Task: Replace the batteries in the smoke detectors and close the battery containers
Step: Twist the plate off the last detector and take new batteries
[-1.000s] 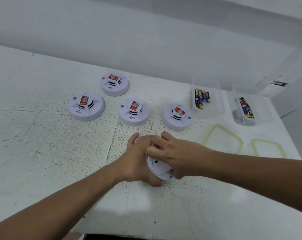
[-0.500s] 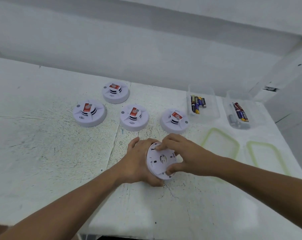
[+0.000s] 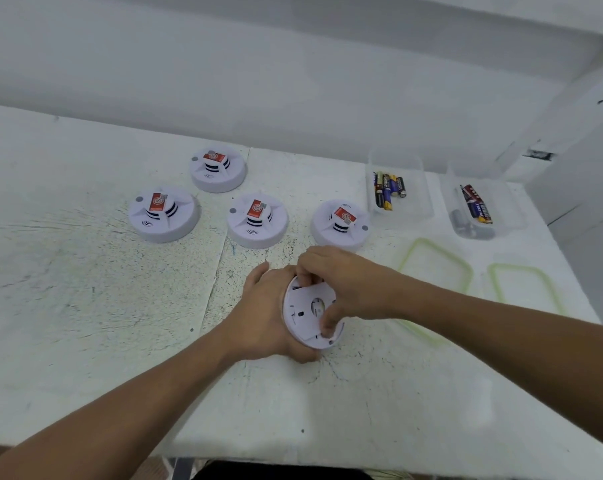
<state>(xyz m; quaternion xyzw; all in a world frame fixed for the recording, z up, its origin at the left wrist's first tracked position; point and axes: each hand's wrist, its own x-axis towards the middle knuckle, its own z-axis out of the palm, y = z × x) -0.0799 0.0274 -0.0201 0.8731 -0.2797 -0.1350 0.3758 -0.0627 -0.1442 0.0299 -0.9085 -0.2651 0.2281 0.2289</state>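
My left hand (image 3: pixel 270 313) grips a white smoke detector (image 3: pixel 305 315) from behind, tilted on edge so its flat back faces me. My right hand (image 3: pixel 341 285) pinches the back plate, fingers at its upper rim and thumb near its lower edge. Several other white smoke detectors with red stickers stand face up behind: one at the far left (image 3: pixel 164 214), one at the back (image 3: pixel 218 169), one in the middle (image 3: pixel 257 220), one to the right (image 3: pixel 340 225). A clear container (image 3: pixel 418 206) holds several batteries (image 3: pixel 387 189). A second clear container (image 3: pixel 507 220) holds more batteries (image 3: pixel 475 204).
Two clear lids with green rims lie flat on the white table, one (image 3: pixel 435 268) just right of my right hand and one (image 3: pixel 525 285) further right. A white wall runs along the back, and the table's right edge (image 3: pixel 570 265) is near the second container.
The detector's back has turned more toward me and my right hand's fingers have shifted along its upper rim. The view has tilted slightly downward.
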